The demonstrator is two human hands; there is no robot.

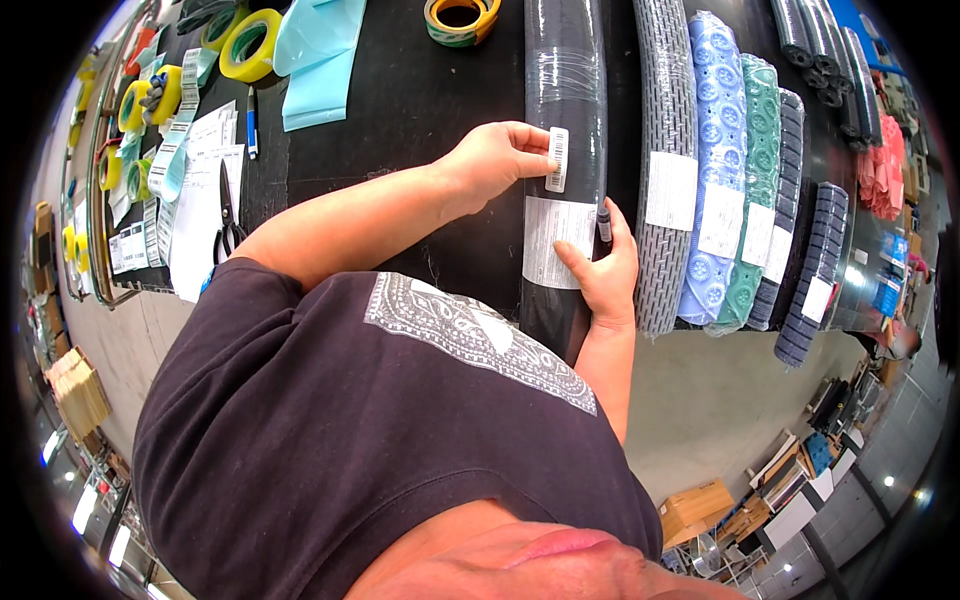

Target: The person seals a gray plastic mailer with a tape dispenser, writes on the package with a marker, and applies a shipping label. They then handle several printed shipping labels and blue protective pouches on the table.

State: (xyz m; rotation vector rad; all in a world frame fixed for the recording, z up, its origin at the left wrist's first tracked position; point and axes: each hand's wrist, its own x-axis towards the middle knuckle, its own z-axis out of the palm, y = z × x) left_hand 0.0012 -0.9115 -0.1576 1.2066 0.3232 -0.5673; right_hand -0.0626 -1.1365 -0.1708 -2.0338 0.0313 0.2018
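Note:
A long black roll [566, 90] in clear plastic film lies lengthwise on the dark table. My left hand [492, 165] pinches a small white barcode label [558, 160] at its edge, with the label lying against the roll's film. Below it a larger white printed label [556, 245] is on the roll. My right hand [610, 275] wraps the roll's right side, its thumb on the larger label's edge. A small black cylinder [604, 224], perhaps a marker, is held at those fingers; part of it is hidden.
Right of the roll stand a grey mat roll [668, 110], a blue one [715, 130], a green one [755, 170] and darker ones. On the left lie scissors [228, 215], papers [205, 190], a blue pen [252, 125], yellow tape rolls [250, 45] and light-blue sheets [320, 60].

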